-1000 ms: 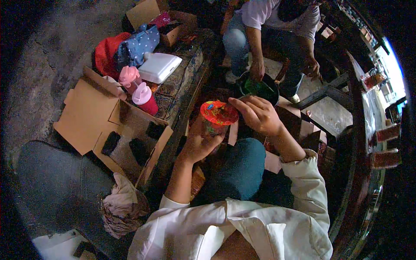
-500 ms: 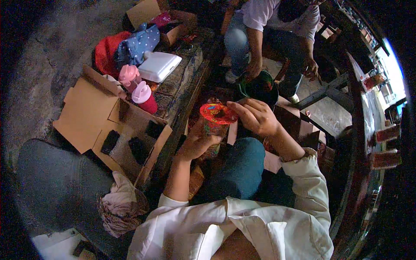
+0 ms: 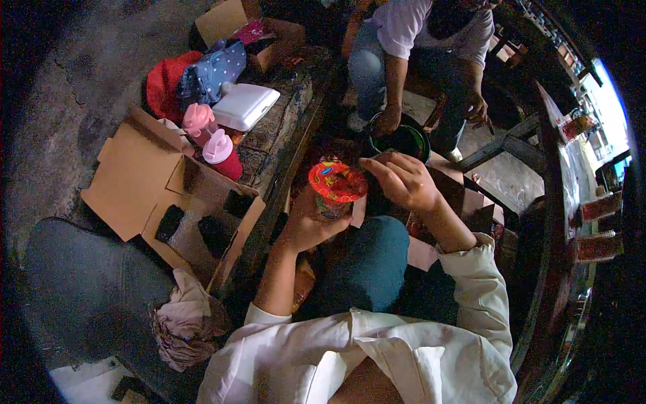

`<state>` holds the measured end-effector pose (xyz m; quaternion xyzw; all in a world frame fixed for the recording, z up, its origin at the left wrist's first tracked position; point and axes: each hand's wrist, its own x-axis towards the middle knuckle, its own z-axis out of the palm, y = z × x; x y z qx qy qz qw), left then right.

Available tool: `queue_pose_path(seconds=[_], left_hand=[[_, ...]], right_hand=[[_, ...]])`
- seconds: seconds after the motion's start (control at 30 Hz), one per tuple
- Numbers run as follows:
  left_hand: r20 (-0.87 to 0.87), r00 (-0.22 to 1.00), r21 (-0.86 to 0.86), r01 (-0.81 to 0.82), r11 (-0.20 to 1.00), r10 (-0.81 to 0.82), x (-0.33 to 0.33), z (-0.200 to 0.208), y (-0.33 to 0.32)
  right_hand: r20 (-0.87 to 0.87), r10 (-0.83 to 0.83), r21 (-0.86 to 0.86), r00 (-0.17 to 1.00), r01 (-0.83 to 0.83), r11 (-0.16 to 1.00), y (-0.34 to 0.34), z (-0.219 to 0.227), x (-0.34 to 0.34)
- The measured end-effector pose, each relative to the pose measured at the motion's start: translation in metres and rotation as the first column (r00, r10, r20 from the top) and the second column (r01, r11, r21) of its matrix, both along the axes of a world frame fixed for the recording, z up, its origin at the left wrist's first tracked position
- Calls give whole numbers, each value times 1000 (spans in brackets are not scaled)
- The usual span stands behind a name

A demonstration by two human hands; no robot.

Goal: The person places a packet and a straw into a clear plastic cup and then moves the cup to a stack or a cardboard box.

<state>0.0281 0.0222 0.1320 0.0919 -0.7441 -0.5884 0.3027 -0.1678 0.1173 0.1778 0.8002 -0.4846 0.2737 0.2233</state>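
Observation:
My left hand (image 3: 311, 225) is wrapped round a small clear plastic cup (image 3: 332, 210) and holds it upright above my knee. A round red lid with yellow and blue print (image 3: 338, 182) covers the cup's top and reaches past its rim. Beside the lid's right edge is my right hand (image 3: 406, 183), its thumb and fingers closed in a pinch. A narrow gap shows between those fingertips and the lid. Whatever the pinch holds, if anything, is too small to make out.
An open cardboard box (image 3: 168, 188) with dark pieces inside lies at the left. Behind it stand two pink-lidded tumblers (image 3: 219, 149) and a white foam box (image 3: 245, 106). Ahead, another person reaches into a dark bucket (image 3: 422, 145). A wooden frame (image 3: 548, 222) borders the right.
The lid has tilted to show more of its top. My right fingertips have come off its edge, slightly apart from it. The other person's hand has dipped further into the bucket.

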Motion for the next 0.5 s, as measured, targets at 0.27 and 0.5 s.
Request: queue_pose_path(seconds=[0.27, 0.5], left_hand=[[4, 999, 75, 36, 997, -36, 3, -7, 1], [12, 991, 92, 132, 987, -134, 2, 4, 1]], right_hand=[[-21, 4, 8, 1000, -4, 1000, -1, -7, 2], [-46, -20, -2, 999, 20, 1000, -1, -17, 1]])
